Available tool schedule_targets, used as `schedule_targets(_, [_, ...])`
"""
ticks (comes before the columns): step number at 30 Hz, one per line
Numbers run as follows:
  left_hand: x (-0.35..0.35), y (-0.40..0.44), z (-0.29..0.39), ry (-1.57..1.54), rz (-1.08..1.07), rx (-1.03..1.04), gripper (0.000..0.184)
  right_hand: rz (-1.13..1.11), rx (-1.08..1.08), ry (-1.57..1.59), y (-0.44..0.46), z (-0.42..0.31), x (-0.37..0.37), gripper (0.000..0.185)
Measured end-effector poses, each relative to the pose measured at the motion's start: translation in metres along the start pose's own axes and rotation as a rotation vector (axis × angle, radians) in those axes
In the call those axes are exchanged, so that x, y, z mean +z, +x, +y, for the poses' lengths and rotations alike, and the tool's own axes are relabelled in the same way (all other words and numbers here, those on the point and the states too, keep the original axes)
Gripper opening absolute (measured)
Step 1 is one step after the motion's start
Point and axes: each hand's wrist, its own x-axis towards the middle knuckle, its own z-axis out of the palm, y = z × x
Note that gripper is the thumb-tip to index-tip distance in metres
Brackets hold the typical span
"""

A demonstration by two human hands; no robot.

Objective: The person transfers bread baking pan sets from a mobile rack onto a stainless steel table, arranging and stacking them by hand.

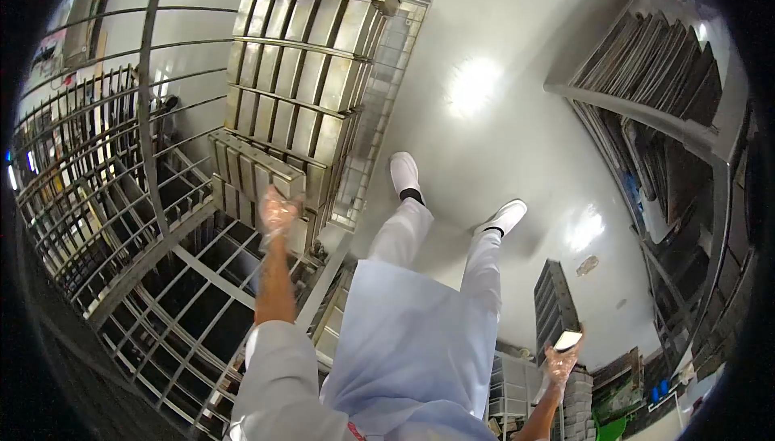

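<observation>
My left hand point(278, 211), in a clear plastic glove, is closed on the near edge of a strapped set of metal loaf pans point(250, 163). That set lies at the near end of a larger stack of metal loaf pans point(299, 78). Low on the right, my right hand point(561, 359), gloved the same way, grips the lower end of another strapped loaf pan set point(555, 300), held out beside me and tilted upright. A small bright white patch shows by those fingers; I cannot tell what it is.
A barred metal rack point(149, 118) fills the left side. At the right, another metal rack point(686, 130) holds many thin dark trays point(646, 70). The pale glossy floor point(476, 142) runs between them. Grey stacked items point(577, 405) and a green object point(611, 427) are at the lower right.
</observation>
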Motion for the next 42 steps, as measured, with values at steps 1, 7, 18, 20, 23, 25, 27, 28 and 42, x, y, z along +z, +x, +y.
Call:
schedule_targets(1, [-0.034, -0.008, 0.000, -0.008, 0.003, 0.022, 0.089, -0.022, 0.019, 0.088, -0.008, 0.005, -0.003, 0.094])
schedule_targets(7, [-0.191, -0.066, -0.014, -0.453, 0.075, 0.109, 0.076, 0.014, 0.169, 0.234, -0.060, 0.041, -0.011, 0.097])
schedule_targets(18, [-0.257, -0.300, 0.080, -1.686, 0.048, -0.094, 0.062, 0.266, -0.011, 0.260, -0.127, 0.178, -0.029, 0.085])
schedule_targets(20, [-0.269, -0.344, 0.110, -1.848, 0.012, -0.139, 0.064, 0.339, 0.072, 0.319, -0.155, 0.206, -0.022, 0.074])
schedule_targets(23, [-0.252, -0.369, 0.149, -1.905, 0.090, 0.058, 0.075, 0.575, 0.308, 0.533, -0.200, 0.179, -0.036, 0.082])
schedule_targets(25, [-0.266, -0.356, 0.173, -1.935, -0.012, 0.163, 0.076, 0.651, 0.471, 0.709, -0.220, 0.153, -0.062, 0.091])
schedule_targets(27, [-0.243, -0.341, 0.191, -1.988, -0.199, 0.253, 0.077, 0.790, 0.524, 0.872, -0.255, 0.150, -0.072, 0.083])
schedule_targets(28, [-0.234, -0.337, 0.203, -1.979, -0.256, 0.307, 0.077, 0.878, 0.515, 0.894, -0.265, 0.161, -0.073, 0.079])
schedule_targets(42, [-0.142, -0.404, 0.297, -1.501, -0.428, 0.238, 0.087, 1.677, 0.214, 1.628, -0.441, 0.270, -0.225, 0.068])
